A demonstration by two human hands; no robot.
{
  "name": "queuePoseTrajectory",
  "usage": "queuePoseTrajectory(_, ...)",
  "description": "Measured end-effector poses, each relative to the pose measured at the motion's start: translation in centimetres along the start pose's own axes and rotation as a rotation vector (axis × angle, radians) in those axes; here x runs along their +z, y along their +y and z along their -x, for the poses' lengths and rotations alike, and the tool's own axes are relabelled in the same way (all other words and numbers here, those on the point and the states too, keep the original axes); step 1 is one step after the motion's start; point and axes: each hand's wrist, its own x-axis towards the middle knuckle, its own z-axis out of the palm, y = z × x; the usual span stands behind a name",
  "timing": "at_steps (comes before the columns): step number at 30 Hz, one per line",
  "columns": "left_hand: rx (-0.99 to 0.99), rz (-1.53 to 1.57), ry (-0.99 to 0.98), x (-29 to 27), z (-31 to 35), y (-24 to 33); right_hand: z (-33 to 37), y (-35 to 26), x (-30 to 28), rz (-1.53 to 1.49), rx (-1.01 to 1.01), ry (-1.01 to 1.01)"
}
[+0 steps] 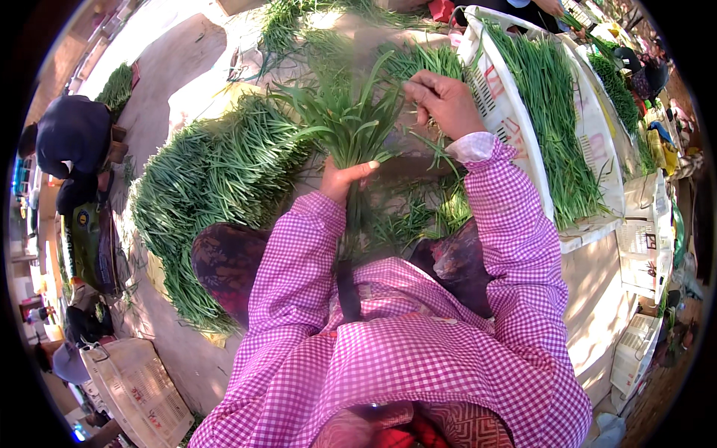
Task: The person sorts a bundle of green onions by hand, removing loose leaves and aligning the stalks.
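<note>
My left hand is closed around a bunch of garlic chives, leaf ends fanning up and away from me. Below the fist its stalks hang toward my lap. Just right of the leaf tips, my right hand is raised with fingers curled and pinched. Whatever it may hold is too small to make out. To the left of my arms lies a large heap of garlic chives, stalks packed side by side. Loose green leaves are scattered on the ground between my knees.
A white plastic crate full of garlic chives stands close by my right arm. More crates are farther right, and another crate sits at the lower left. People work nearby, one in dark clothes at the left.
</note>
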Motion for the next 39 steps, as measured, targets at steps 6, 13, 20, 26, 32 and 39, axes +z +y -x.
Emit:
queuePoseTrajectory(6,-0.018,0.058,-0.096,0.0,0.4,0.3,-1.2,0.6,-2.6,-0.074,-0.043,0.162)
queuePoseTrajectory(13,-0.052,0.043,-0.169,-0.4,0.4,-0.1,0.0,0.6,-1.6,0.458,-0.070,-0.113)
queuePoseTrajectory(20,-0.055,0.064,-0.195,-0.7,0.3,-0.2,0.3,0.2,-0.6,0.360,-0.023,-0.022)
queuePoseTrajectory(26,-0.095,0.060,-0.221,0.5,0.8,0.8,-1.4,2.2,-3.2,-0.210,0.042,0.227)
queuePoseTrajectory(32,-0.129,0.056,-0.235,0.5,0.9,0.6,-0.9,0.8,-1.4,0.029,-0.259,0.083)
queuePoseTrajectory(39,-0.138,0.011,-0.297,0.7,0.8,0.4,0.4,0.0,0.5,0.278,-0.167,-0.052)
